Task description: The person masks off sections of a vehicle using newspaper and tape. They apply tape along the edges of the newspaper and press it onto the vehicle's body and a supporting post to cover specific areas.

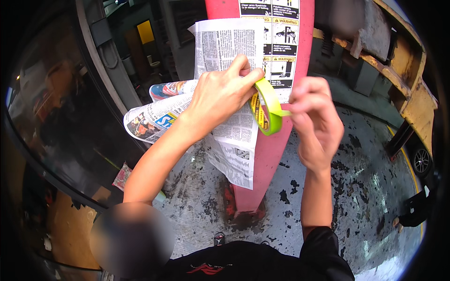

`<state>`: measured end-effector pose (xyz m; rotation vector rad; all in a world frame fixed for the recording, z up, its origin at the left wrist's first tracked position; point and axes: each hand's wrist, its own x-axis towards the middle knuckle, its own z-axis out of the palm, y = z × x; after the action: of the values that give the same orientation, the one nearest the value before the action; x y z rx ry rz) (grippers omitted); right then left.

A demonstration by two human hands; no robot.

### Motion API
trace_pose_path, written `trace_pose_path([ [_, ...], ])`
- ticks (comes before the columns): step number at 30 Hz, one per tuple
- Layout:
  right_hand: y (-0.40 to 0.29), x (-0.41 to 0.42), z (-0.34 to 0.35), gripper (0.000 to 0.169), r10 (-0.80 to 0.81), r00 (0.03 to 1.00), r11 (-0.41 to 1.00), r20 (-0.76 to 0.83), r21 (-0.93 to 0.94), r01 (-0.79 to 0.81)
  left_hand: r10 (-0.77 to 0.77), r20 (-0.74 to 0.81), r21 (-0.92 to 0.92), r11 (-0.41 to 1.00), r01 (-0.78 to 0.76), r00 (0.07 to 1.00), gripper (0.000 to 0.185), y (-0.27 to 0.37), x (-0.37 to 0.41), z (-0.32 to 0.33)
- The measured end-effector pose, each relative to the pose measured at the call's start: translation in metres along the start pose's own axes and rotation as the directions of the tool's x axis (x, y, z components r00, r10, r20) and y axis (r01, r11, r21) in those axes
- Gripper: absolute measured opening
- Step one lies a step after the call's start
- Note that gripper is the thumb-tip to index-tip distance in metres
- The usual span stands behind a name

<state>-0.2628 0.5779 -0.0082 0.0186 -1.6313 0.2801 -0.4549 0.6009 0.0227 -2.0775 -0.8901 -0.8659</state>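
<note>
A roll of green masking tape [272, 102] hangs from the fingers of my left hand [225, 89], which also lies against a sheet of newspaper [233, 137]. My right hand [316, 119] pinches the loose end of the tape just right of the roll; its fingers are a little blurred. The newspaper rests upright against the red post [270, 151] of a vehicle lift and covers part of a warning label [285, 42]. Toward the left the paper curls over into a rounded fold [151, 123] with coloured pictures.
Grey floor [197, 217] with worn dark patches surrounds the post's base. Rusty yellow metalwork [409, 77] stands at the right, near a car wheel [421, 161]. A dark glossy panel [81, 123] is on the left. Someone's foot [396, 222] shows at the far right.
</note>
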Motion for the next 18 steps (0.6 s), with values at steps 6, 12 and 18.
trace_pose_path([
  [6, -0.028, 0.002, -0.005, 0.01, -0.101, 0.983, 0.995, -0.154, 0.013, 0.104, 0.053, 0.006, 0.0, 0.999, -0.053, 0.999, 0.077, -0.005, -0.004, -0.006],
  [12, -0.034, -0.007, -0.005, 0.017, 0.245, 0.964, 0.969, -0.104, 0.011, -0.245, -0.011, 0.11, 0.205, 0.979, -0.012, 0.994, 0.097, -0.006, -0.012, -0.003],
  [18, -0.002, 0.005, 0.005, 0.015, 0.03, 0.982, 0.975, -0.187, -0.211, -0.07, -0.04, 0.085, 0.248, 0.969, 0.018, 0.996, 0.103, -0.013, -0.001, -0.024],
])
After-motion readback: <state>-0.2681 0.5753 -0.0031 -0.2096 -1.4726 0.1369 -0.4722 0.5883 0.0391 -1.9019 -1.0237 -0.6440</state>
